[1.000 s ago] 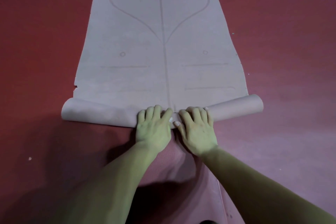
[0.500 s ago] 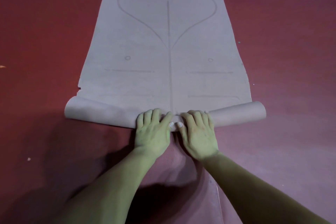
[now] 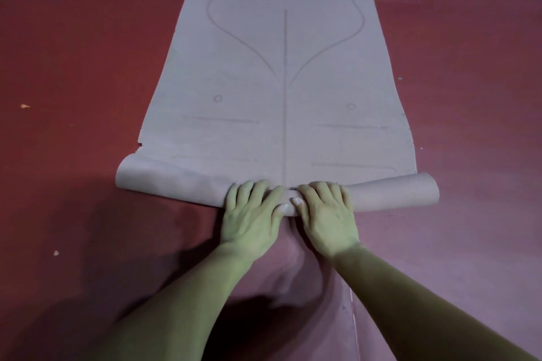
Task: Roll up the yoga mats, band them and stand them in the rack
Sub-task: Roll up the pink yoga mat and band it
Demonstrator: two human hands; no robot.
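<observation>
The left hand (image 3: pixel 251 215) and right hand (image 3: pixel 326 214) gripped mid-roll, fingers curled over the pale mauve rubbery yoga mat (image 3: pixel 281 82), which looked light, soft and slack beyond either hand's outer side.

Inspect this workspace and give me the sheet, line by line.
Surface: red floor, with a seam line beside the right forearm.
Job's things: yoga mat lies flat, its near end wound into a roll. The roll's left end looks looser than its right, and the mat's left edge has a small nick. Band and rack: nothing seen.
Clutter: two small light specks on the floor at left.
Grippers: left hand and right hand sit side by side at the roll's middle, fingers curled over its top, thumbs on its near side.
Cables: nothing seen.
Surroundings: only floor in view.
</observation>
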